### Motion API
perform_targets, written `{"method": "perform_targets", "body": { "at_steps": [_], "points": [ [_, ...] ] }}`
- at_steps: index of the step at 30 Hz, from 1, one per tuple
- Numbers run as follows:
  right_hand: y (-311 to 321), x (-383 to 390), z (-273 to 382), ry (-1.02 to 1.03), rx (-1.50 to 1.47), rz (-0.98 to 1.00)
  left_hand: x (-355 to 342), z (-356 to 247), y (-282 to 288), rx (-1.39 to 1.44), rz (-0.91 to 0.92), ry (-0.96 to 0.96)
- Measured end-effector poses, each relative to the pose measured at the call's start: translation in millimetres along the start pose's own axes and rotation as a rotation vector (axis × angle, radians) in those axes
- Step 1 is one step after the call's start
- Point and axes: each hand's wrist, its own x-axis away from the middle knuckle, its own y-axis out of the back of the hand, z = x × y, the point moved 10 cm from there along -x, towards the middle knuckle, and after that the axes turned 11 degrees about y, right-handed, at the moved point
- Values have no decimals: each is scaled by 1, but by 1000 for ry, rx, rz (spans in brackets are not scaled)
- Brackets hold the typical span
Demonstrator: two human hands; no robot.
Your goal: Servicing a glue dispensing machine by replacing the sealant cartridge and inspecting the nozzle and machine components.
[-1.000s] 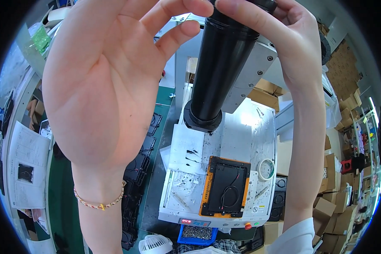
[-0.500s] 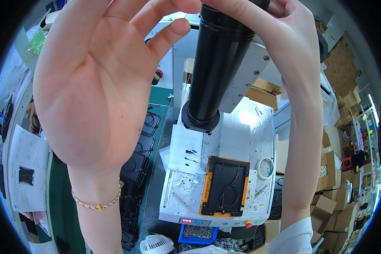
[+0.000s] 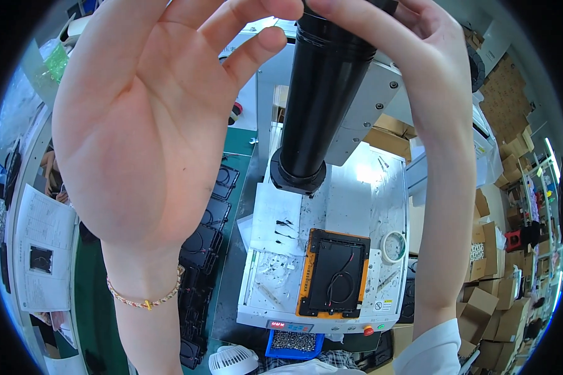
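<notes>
A thick black cylinder [image 3: 322, 100], part of a bench machine, stands over a white work plate [image 3: 350, 194]. My right hand [image 3: 422, 53] is closed about its top, one finger across the front and others behind. My left hand [image 3: 147, 131] is raised palm toward me, its visible fingers bent and apart, fingertips close to the cylinder's upper left side. The top edge cuts off its remaining fingers and the cylinder's top. Below, on the plate, an orange fixture [image 3: 307, 275] holds a flat black housing [image 3: 322, 262] with a coiled black cable [image 3: 339, 286].
A roll of tape [image 3: 393, 247] lies right of the fixture. The machine's front has a red knob [image 3: 368, 330]; a blue tray [image 3: 294, 353] of small metal parts and a white fan [image 3: 233, 360] are nearby. Several black housings [image 3: 197, 281] line the left; cardboard boxes [image 3: 481, 312] stand right.
My left hand has shifted slightly right, toward the cylinder. My right hand stays at the cylinder's top with its fingers slightly moved. The fixture and housing stay in place.
</notes>
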Motion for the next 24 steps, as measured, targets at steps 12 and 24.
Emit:
{"method": "perform_targets", "body": {
  "at_steps": [12,24],
  "points": [
    [8,12,1,-140,-41,-74,6,0,4,9,-24,-1],
    [1,1,-12,-27,75,137,3,-1,3,31,-38,-1]
  ]
}}
